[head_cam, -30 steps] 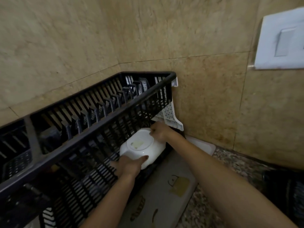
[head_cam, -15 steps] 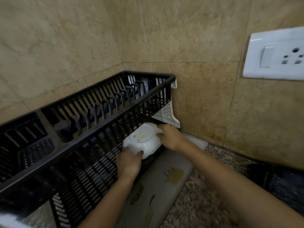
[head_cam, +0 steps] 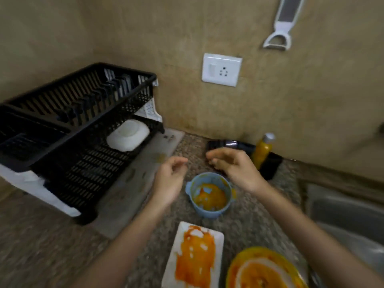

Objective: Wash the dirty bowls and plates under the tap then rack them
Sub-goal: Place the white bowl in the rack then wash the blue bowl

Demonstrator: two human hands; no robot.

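Note:
A white bowl (head_cam: 127, 135) lies upside down on the lower tier of the black dish rack (head_cam: 68, 129) at the left. On the granite counter stand a small blue bowl (head_cam: 209, 195) smeared with orange sauce, a white rectangular plate (head_cam: 194, 256) with orange smears, and a round yellow-rimmed plate (head_cam: 264, 269) at the bottom right. My left hand (head_cam: 170, 179) hovers just left of the blue bowl, fingers loosely curled, holding nothing. My right hand (head_cam: 232, 165) hovers above and right of that bowl, also holding nothing.
A drip mat (head_cam: 133, 181) lies under the rack. A yellow bottle (head_cam: 261, 150) stands in a black holder by the wall. The steel sink (head_cam: 349, 217) is at the right. A wall socket (head_cam: 221, 69) and a hanging peeler (head_cam: 279, 23) are on the tiles.
Both hands let go of the white bowl, which stays in the rack, and drew back to the right over the counter. The view swung right and down to the dirty dishes.

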